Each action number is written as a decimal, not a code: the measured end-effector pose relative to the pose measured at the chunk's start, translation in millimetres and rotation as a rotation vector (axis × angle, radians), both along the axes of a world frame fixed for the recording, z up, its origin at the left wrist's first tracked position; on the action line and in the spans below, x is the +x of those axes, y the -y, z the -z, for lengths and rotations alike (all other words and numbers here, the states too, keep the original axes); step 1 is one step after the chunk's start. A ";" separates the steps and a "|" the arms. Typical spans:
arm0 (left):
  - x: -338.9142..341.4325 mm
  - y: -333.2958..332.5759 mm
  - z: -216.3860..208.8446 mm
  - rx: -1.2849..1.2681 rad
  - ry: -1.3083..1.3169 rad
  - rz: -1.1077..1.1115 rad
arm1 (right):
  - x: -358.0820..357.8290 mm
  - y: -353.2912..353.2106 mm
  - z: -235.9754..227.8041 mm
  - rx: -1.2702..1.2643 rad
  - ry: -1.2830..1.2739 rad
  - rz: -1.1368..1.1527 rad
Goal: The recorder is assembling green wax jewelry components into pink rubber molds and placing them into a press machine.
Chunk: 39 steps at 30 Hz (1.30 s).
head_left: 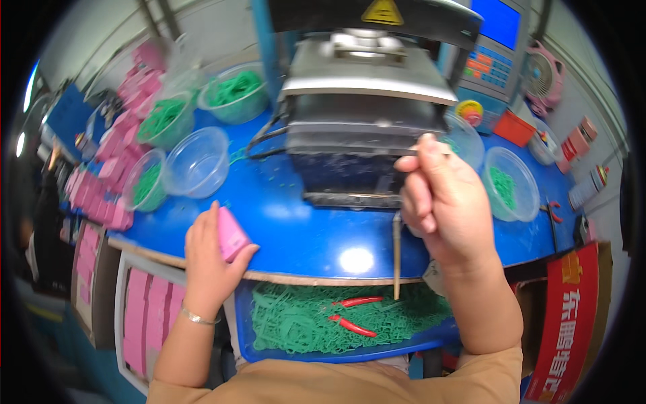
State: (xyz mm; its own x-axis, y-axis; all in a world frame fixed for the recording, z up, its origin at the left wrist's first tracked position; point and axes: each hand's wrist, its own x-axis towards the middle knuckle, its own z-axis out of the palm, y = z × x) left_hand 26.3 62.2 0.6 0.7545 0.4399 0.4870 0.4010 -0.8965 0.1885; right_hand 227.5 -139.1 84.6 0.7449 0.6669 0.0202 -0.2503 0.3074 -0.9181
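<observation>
My left hand (pixel 214 250) rests on the blue tabletop with its fingers and thumb around a small pink block (pixel 231 236). Raised in front of the press machine (pixel 370 128), my right hand (pixel 449 205) has thumb and forefinger pinched together. Whatever is between those fingertips is too small and blurred to name. A thin tan stick (pixel 397 259) runs down beside the right hand, past the table's front edge; whether the hand touches it cannot be seen.
Clear plastic bowls (pixel 196 163), several with green pieces, stand left and right. Pink blocks (pixel 111 168) are piled far left. Red-handled pliers (pixel 356 326) lie on green scraps in a blue tray (pixel 303 355) below the table edge. A control panel (pixel 490 64) stands behind, right.
</observation>
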 end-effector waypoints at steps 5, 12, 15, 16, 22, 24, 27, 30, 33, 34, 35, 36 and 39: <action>-52.4 6.1 3.6 0.010 0.119 0.116 | -44.7 -2.0 29.7 -0.148 0.190 -0.041; -197.8 -40.0 52.0 0.146 -0.011 -0.344 | -79.1 22.9 38.3 -1.051 1.488 0.097; -268.7 -53.4 60.1 0.005 -0.151 -0.729 | -63.7 22.2 49.6 -0.974 1.628 0.070; -291.4 -57.7 65.8 0.001 -0.168 -0.746 | -62.9 20.0 49.3 -0.964 1.625 0.044; -380.7 -55.1 96.6 -0.157 -0.379 -1.013 | -62.4 10.2 39.1 -1.175 1.694 0.107; -386.3 -52.0 103.0 -0.326 -0.490 -1.147 | -64.0 8.4 39.0 -1.165 1.749 0.100; -389.9 -49.9 116.8 -0.483 -0.382 -1.083 | -73.9 -1.3 40.7 -1.129 1.811 0.207; -392.7 -54.2 130.1 -0.453 -0.300 -1.057 | -81.9 -9.8 39.5 -0.967 1.861 0.156; -396.5 -55.9 129.2 -0.531 -0.306 -1.043 | -87.5 -15.5 45.9 -0.854 1.916 0.142; -401.0 -57.2 127.6 -0.534 -0.306 -1.045 | -86.8 -15.7 51.5 -0.825 1.843 0.073; -408.8 -58.5 124.4 -0.611 -0.314 -1.040 | -87.4 -16.5 55.9 -0.795 1.767 0.006; -417.6 -59.3 120.6 -0.687 -0.321 -1.034 | -88.9 -17.4 59.0 -0.794 1.767 0.004; -449.6 -59.6 111.0 -0.772 -0.688 -1.081 | -92.1 -21.0 65.5 -0.786 1.647 -0.066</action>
